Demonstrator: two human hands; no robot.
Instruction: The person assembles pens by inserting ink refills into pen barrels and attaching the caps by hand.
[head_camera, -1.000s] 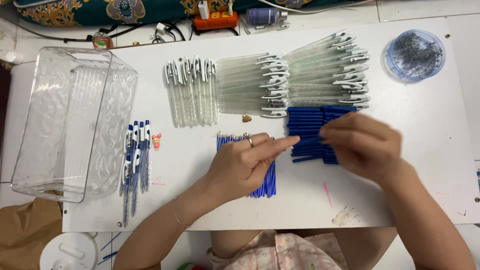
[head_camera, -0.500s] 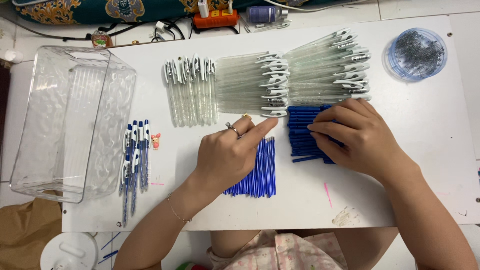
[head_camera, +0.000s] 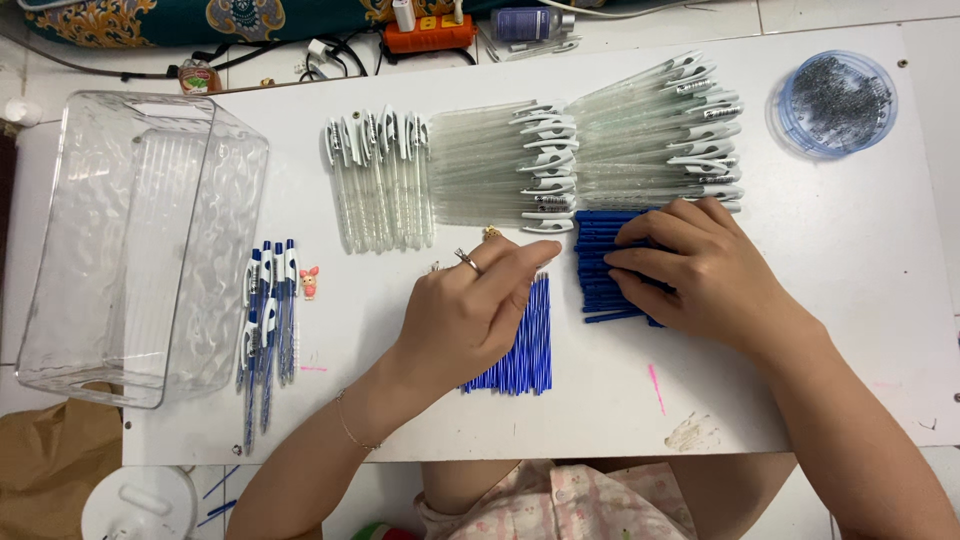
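Left hand (head_camera: 470, 315) over blue refill bundle (head_camera: 520, 340), fingertips pinched narrow near top end, refills running toward/away from body. Right hand (head_camera: 700, 270) flat, fingers spread on blue grip pile (head_camera: 605, 275), those lying crosswise. Can't tell if anything's pinched.

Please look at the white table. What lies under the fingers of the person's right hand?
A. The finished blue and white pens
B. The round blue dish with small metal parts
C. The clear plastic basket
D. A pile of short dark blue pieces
D. The right hand rests flat on the pile of short dark blue pieces; the round blue dish, the clear plastic basket and the finished pens lie away from it.
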